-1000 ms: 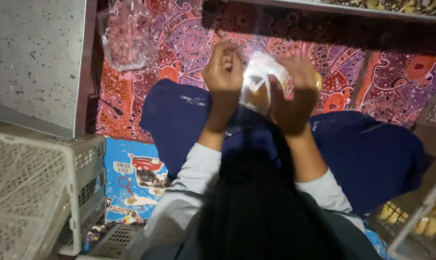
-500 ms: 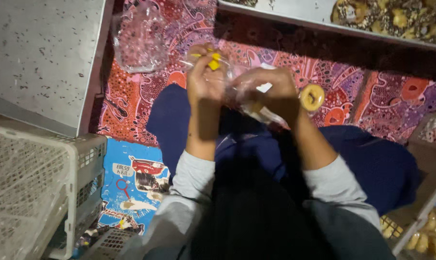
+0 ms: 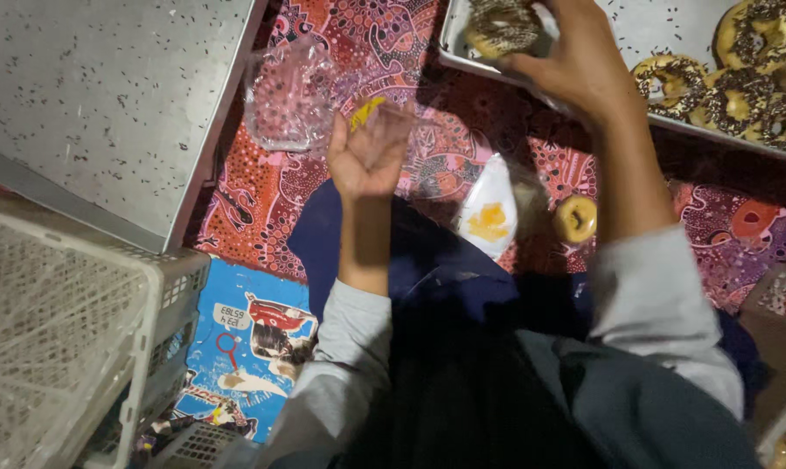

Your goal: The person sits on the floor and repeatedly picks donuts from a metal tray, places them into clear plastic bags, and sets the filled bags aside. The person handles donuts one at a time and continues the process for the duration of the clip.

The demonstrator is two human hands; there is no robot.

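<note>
The right hand (image 3: 584, 61) is closed around a chocolate-sprinkled doughnut (image 3: 503, 26), lifted just over the metal tray (image 3: 653, 35) edge. The left hand (image 3: 368, 152), nearer the body, pinches a clear plastic bag (image 3: 427, 143) with its mouth turned toward the doughnut, up and to the right.

right hand (image 3: 584, 61) and chocolate doughnut (image 3: 501, 26) cut off by top edge. doughnut tray (image 3: 662, 35) cropped too. clear bag (image 3: 427, 156) in left hand (image 3: 367, 152) blurred.
</note>
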